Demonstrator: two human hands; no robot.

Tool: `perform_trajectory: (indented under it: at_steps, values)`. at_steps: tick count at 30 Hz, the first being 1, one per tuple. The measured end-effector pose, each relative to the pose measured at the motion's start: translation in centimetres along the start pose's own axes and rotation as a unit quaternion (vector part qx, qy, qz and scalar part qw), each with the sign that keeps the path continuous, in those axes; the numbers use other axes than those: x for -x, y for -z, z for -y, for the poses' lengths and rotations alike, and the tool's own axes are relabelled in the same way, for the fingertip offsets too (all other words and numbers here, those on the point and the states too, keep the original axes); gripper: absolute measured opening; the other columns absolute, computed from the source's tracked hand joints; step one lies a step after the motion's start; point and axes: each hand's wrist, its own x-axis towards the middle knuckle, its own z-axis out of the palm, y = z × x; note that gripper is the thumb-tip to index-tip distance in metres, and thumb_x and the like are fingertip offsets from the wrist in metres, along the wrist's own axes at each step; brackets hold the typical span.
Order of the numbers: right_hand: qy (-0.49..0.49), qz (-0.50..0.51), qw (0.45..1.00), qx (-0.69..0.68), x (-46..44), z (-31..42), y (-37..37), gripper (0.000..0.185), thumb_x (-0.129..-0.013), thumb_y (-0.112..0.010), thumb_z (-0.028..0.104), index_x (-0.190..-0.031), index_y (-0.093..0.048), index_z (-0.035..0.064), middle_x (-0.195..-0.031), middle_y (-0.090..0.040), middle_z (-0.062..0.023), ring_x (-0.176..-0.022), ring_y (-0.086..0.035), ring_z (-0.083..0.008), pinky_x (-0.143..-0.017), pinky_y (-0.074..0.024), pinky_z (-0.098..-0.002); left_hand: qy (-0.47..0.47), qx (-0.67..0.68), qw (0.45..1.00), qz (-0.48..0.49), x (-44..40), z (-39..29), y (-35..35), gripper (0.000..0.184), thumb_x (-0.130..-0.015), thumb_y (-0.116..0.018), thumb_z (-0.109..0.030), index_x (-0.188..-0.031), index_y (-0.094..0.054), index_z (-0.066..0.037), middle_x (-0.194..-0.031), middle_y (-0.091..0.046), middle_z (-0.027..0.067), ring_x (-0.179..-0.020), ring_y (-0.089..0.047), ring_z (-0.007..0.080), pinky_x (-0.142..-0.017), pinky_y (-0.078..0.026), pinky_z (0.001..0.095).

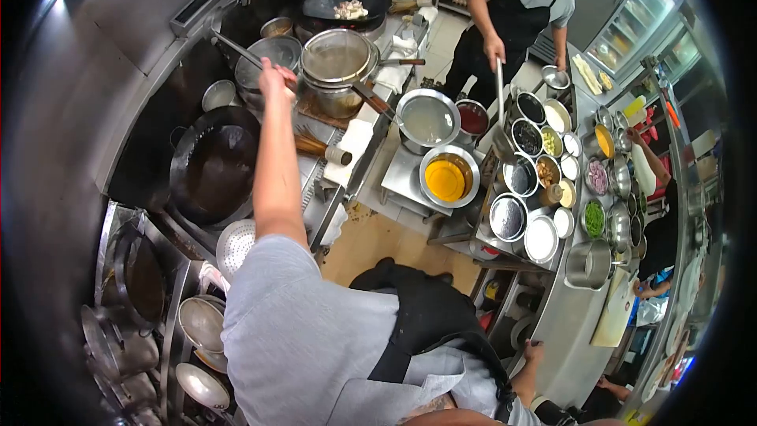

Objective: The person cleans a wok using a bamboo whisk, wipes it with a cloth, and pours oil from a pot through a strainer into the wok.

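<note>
My left hand [276, 83] reaches out over the stove, its fingers wrapped round a long thin metal rod [238, 49] that slants up toward the wall. Below the rod stands a steel pot [272, 59]; whether the two touch I cannot tell. To the right of this hand, a round mesh strainer [337, 55] lies over another pot. A large dark wok [214, 164] sits nearer to me, beside my forearm. Low on the right, my right hand [534, 350] is curled at the edge of the steel counter [552, 351]; what it grips is too small to make out.
A far wok [347, 4] holds pale food pieces. Pans of clear and orange liquid [448, 179] stand on a low table. A co-worker [512, 20] holds a ladle [501, 110] over several ingredient containers. Another person's arm [648, 154] reaches in from the right. A perforated ladle [236, 246] lies near my elbow.
</note>
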Motion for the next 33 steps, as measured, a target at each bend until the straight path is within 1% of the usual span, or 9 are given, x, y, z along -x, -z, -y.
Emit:
perform_trajectory:
  at_steps: [2,9,12,16,18,19,20,22,33]
  values:
    - [-0.001,0.020,1.000,0.001,0.1,1.3,1.1,0.070,-0.079,-0.078,0.052,-0.120,-0.064,-0.0043,-0.112,-0.069,-0.0238,-0.109,-0.066,-0.0412,-0.096,-0.0508,-0.0473,-0.078,-0.083,0.993,0.000,3.9,5.5,3.2,0.049,-0.103,-0.048,-0.053,-0.077,-0.043,-0.012,-0.053,-0.038,-0.0009,-0.039,-0.036,0.0122,-0.035,-0.034,0.0283]
    - [-0.030,0.068,0.995,0.070,-1.7,1.4,1.1,0.063,-0.085,-0.069,0.055,-0.114,-0.071,-0.0010,-0.114,-0.070,-0.0234,-0.112,-0.066,-0.0387,-0.100,-0.0492,-0.0462,-0.029,-0.132,0.985,-0.111,14.4,18.6,7.9,0.045,-0.104,-0.048,-0.046,-0.079,-0.042,-0.009,-0.054,-0.041,0.0017,-0.038,-0.042,0.0155,-0.033,-0.038,0.0307]
    - [0.028,0.046,0.998,0.041,-3.9,-1.4,-2.7,0.066,-0.088,-0.061,0.062,-0.112,-0.072,0.0019,-0.113,-0.070,-0.0227,-0.110,-0.065,-0.0404,-0.097,-0.0495,-0.0490,-0.020,-0.113,0.984,-0.134,10.8,23.8,11.8,0.029,-0.100,-0.055,-0.040,-0.095,-0.042,-0.014,-0.054,-0.036,0.0005,-0.041,-0.041,0.0158,-0.035,-0.037,0.0298]
    - [-0.027,0.024,0.999,0.029,-1.6,1.0,-1.1,0.060,-0.085,-0.067,0.060,-0.090,-0.073,0.0004,-0.099,-0.071,-0.0246,-0.095,-0.067,-0.0440,-0.087,-0.0531,-0.0503,0.030,-0.170,0.971,-0.164,4.7,27.5,15.0,0.028,-0.099,-0.052,-0.035,-0.085,-0.047,-0.011,-0.064,-0.048,0.0041,-0.048,-0.048,0.0193,-0.040,-0.044,0.0347]
    - [-0.060,0.052,0.997,-0.019,1.0,3.3,2.2,0.062,-0.084,-0.070,0.056,-0.103,-0.070,-0.0032,-0.110,-0.068,-0.0276,-0.110,-0.064,-0.0403,-0.095,-0.0509,-0.0473,-0.003,-0.242,0.948,-0.205,1.2,28.3,16.5,0.031,-0.098,-0.050,-0.032,-0.080,-0.048,-0.007,-0.069,-0.055,0.0067,-0.052,-0.054,0.0223,-0.042,-0.048,0.0381]
    - [-0.072,-0.041,0.996,-0.037,2.2,3.6,2.0,0.059,-0.084,-0.072,0.053,-0.092,-0.070,-0.0060,-0.103,-0.069,-0.0278,-0.105,-0.065,-0.0439,-0.093,-0.0518,-0.0479,-0.022,-0.274,0.935,-0.224,0.1,28.8,16.9,0.033,-0.098,-0.048,-0.031,-0.077,-0.049,-0.005,-0.072,-0.059,0.0079,-0.054,-0.057,0.0238,-0.043,-0.051,0.0397]
    - [-0.104,-0.034,0.993,-0.048,2.6,4.0,2.5,0.065,-0.083,-0.075,0.048,-0.118,-0.064,-0.0051,-0.125,-0.062,-0.0280,-0.119,-0.060,-0.0408,-0.100,-0.0499,-0.0455,-0.043,-0.295,0.923,-0.241,-1.1,29.2,17.0,0.035,-0.098,-0.047,-0.029,-0.075,-0.050,-0.003,-0.074,-0.063,0.0092,-0.056,-0.060,0.0253,-0.045,-0.053,0.0414]
    - [-0.155,0.047,0.985,-0.066,3.4,4.9,4.7,0.077,-0.084,-0.074,0.050,-0.136,-0.052,-0.0019,-0.141,-0.052,-0.0271,-0.127,-0.055,-0.0386,-0.104,-0.0481,-0.0445,-0.037,-0.345,0.911,-0.223,-0.8,29.6,15.5,0.033,-0.096,-0.048,-0.028,-0.078,-0.052,-0.001,-0.078,-0.063,0.0110,-0.059,-0.061,0.0262,-0.046,-0.053,0.0420]
    - [-0.148,-0.001,0.989,-0.016,5.9,5.3,4.7,0.085,-0.093,-0.059,0.056,-0.152,-0.034,0.0003,-0.154,-0.039,-0.0251,-0.138,-0.044,-0.0418,-0.104,-0.0477,-0.0485,-0.044,-0.483,0.873,-0.057,6.8,30.9,12.7,0.036,-0.090,-0.051,-0.021,-0.097,-0.060,0.013,-0.099,-0.067,0.0209,-0.075,-0.065,0.0311,-0.056,-0.056,0.0452]
